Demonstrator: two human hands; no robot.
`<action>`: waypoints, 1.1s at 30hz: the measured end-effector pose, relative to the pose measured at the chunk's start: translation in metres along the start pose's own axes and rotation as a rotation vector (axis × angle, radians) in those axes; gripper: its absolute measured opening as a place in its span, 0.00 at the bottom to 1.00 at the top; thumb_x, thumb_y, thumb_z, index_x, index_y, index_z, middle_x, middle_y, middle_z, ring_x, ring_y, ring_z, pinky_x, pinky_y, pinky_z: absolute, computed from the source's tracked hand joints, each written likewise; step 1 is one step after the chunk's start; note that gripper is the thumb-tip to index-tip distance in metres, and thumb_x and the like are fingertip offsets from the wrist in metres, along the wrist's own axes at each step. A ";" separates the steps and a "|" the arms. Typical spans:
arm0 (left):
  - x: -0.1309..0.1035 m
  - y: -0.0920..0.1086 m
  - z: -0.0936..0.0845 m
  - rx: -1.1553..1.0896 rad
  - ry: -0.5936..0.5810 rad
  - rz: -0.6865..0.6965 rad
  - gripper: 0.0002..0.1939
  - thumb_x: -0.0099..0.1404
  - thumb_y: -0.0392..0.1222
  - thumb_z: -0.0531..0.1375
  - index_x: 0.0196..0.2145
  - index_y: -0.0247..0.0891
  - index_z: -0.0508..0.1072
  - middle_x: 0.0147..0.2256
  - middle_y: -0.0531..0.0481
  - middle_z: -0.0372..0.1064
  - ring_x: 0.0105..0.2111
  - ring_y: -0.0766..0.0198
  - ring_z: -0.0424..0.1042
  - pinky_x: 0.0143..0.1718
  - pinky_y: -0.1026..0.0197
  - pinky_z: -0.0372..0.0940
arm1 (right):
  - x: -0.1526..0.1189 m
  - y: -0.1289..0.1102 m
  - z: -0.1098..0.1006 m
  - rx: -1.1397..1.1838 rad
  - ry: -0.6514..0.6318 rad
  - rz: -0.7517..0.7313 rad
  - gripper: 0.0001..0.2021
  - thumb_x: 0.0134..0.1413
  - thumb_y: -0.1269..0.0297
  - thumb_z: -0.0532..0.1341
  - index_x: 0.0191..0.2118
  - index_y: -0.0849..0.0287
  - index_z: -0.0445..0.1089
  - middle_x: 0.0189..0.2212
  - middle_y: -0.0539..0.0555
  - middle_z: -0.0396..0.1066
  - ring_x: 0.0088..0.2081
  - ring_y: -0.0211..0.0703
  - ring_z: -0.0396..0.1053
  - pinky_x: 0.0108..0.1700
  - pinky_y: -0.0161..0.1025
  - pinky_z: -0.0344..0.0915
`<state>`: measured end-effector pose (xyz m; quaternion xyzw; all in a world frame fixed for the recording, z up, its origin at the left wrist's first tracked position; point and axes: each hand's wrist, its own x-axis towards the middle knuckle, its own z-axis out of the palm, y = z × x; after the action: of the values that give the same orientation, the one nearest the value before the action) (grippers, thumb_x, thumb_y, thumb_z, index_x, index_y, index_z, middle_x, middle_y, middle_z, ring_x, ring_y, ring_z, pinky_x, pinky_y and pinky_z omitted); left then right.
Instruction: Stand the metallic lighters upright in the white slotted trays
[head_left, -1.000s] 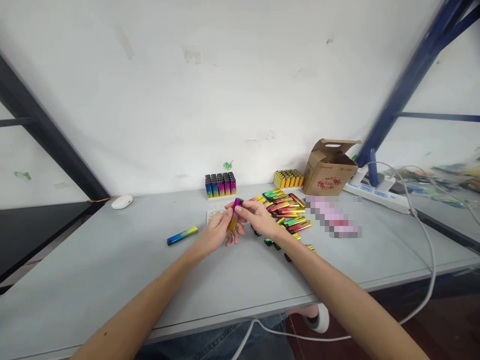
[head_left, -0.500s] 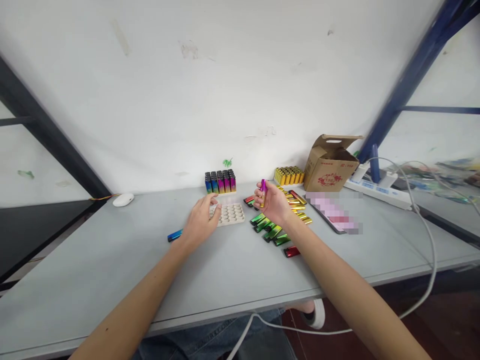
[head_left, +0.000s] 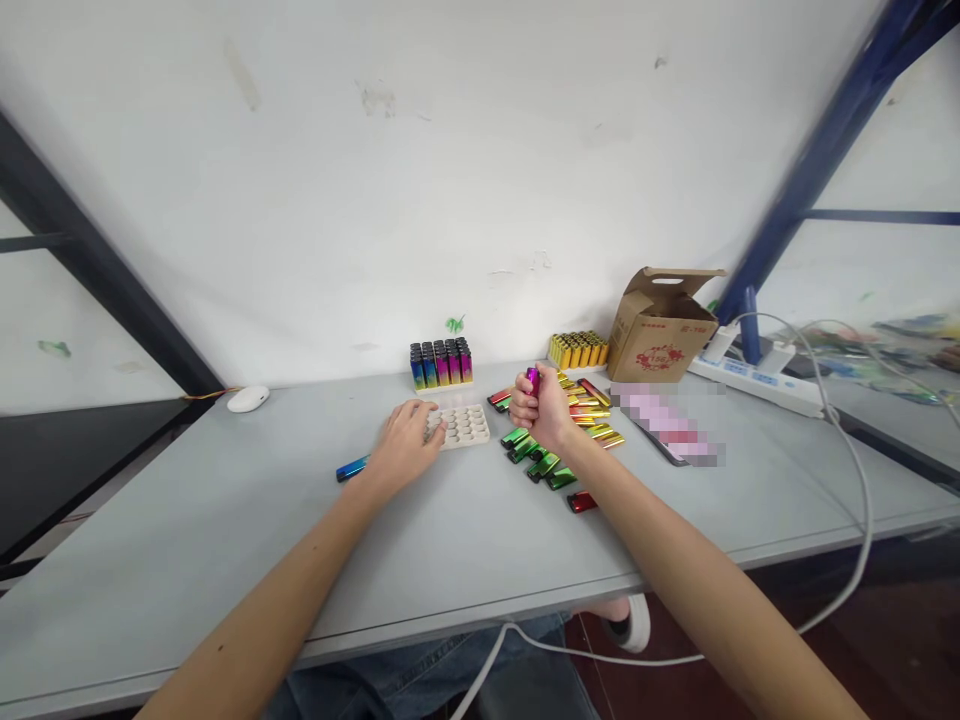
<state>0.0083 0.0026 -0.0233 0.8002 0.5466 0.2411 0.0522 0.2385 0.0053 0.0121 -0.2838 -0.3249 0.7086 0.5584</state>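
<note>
A purple lighter-like tube (head_left: 533, 379) stands upright in my right hand (head_left: 541, 412), its fingers wrapped round it, above the pile of green, red and gold lighters (head_left: 559, 477). My left hand (head_left: 409, 440) lies over the left end of a white tray with round holes (head_left: 469, 428), fingers apart and holding nothing. A blue lighter (head_left: 351, 468) lies beside my left wrist. Behind the white tray, blue and purple lighters with dark tops (head_left: 442, 366) stand in rows.
Yellow tubes (head_left: 579, 351) stand in a tray near the wall. Right of them are an open cardboard box (head_left: 661, 335), a pink blurred flat object (head_left: 667, 425) and a power strip (head_left: 761, 385) with cables. A white round device (head_left: 247, 399) sits at the left.
My right hand has closed more around the purple tube and turned, moving slightly right and down. My left hand has shifted a little left and lower, onto the white tray's end.
</note>
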 end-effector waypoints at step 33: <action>0.000 0.001 0.000 0.027 -0.101 0.027 0.23 0.69 0.51 0.48 0.55 0.37 0.65 0.55 0.39 0.66 0.55 0.47 0.64 0.56 0.45 0.57 | -0.003 0.015 0.012 -0.143 0.036 0.008 0.13 0.55 0.59 0.43 0.22 0.55 0.49 0.13 0.41 0.40 0.14 0.32 0.33 0.15 0.30 0.38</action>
<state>0.0095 0.0020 -0.0230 0.8193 0.5357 0.1937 0.0654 0.2207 -0.0019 0.0085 -0.3371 -0.3635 0.6803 0.5398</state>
